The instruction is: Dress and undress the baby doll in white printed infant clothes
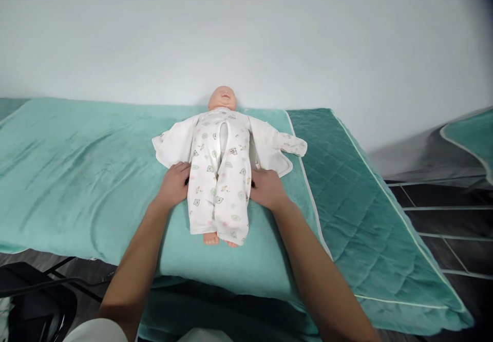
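Observation:
A baby doll (222, 98) lies on its back, head toward the wall and feet toward me. Over its front are white baby trousers (219, 177) printed with small animals and leaves; the doll's toes show below the cuffs. A white baby jacket (265, 139) spreads open beneath, its sleeves out to both sides. My left hand (175, 184) is closed at the left edge of the trousers, about mid-length. At the opposite edge my right hand (267, 187) is closed likewise, near the jacket's lower hem. The fingertips of both hands are partly hidden by the cloth.
A smooth green blanket (96, 177) covers the bed under the doll, with a quilted green cover (370, 219) on the right. The white wall (246, 34) rises directly behind. A black chair (34, 301) stands at the lower left, and a bare metal frame (442, 208) at the right.

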`<move>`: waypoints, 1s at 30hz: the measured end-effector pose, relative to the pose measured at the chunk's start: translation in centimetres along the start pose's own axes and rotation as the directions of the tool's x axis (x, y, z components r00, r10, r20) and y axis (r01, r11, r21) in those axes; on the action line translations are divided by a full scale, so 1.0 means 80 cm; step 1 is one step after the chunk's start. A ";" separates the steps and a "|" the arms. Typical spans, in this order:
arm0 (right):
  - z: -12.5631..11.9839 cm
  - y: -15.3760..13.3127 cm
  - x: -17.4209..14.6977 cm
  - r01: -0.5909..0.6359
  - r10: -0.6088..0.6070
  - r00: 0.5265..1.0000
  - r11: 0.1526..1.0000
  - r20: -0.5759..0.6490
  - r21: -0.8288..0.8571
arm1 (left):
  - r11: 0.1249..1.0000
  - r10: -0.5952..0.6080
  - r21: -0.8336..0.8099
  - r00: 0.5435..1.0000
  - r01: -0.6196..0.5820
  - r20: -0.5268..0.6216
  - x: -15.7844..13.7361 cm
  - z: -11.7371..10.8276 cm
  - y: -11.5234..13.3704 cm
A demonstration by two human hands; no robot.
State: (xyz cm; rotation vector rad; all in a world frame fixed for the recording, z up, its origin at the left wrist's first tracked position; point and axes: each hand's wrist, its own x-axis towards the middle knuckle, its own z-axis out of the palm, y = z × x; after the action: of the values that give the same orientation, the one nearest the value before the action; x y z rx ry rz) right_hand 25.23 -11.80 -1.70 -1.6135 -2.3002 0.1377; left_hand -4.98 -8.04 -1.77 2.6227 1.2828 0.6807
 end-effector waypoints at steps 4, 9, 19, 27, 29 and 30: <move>-0.004 0.009 -0.004 -0.070 0.129 0.974 0.951 -0.184 0.300 | 0.974 -0.216 -0.095 0.970 0.206 -0.112 0.007 0.000 -0.008; -0.008 0.057 -0.005 -0.399 0.550 0.730 0.825 -0.407 0.400 | 0.793 -0.589 -0.065 0.734 0.606 -0.337 0.017 0.000 -0.035; -0.020 0.082 -0.006 -0.744 0.801 0.584 0.594 -0.133 0.305 | 0.542 -0.745 0.058 0.511 0.839 -0.428 0.021 -0.005 -0.031; -0.060 -0.030 0.033 0.222 0.165 0.879 0.689 -0.447 0.690 | 0.696 -0.650 -0.045 0.601 0.717 -0.465 0.015 0.002 -0.048; -0.069 -0.061 0.031 0.284 -0.073 0.941 0.704 -0.331 0.651 | 0.722 -0.619 -0.081 0.591 0.687 -0.517 0.012 0.002 -0.052; -0.072 -0.071 0.029 0.290 -0.115 0.947 0.705 -0.300 0.647 | 0.741 -0.604 -0.097 0.595 0.665 -0.530 0.010 0.002 -0.053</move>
State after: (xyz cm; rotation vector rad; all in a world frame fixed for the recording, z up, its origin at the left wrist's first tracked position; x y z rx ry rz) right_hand 21.25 -12.28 5.67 -0.9218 -1.8805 0.6291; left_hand -7.49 -4.78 -3.00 1.8075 2.3033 1.2519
